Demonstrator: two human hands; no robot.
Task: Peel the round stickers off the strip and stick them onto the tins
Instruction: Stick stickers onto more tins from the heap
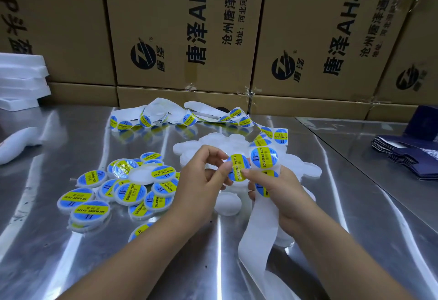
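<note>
A round blue and yellow sticker (237,167) sits between both hands above the table. My left hand (201,181) holds a white tin under the sticker, mostly hidden, with thumb and fingers at the sticker's left edge. My right hand (275,188) pinches the sticker's lower right edge and grips the white backing strip (259,224), which carries more stickers (264,160) above the hand. The strip runs back to a tangled heap (180,116). Labelled tins (123,188) lie piled at the left. Plain white tins (227,142) lie behind my hands.
The table is shiny metal (331,205) with a seam at the right. Brown cartons (189,39) wall off the back. White foam pieces (21,79) stack at the far left. Dark blue folded boxes (407,155) lie at the right edge.
</note>
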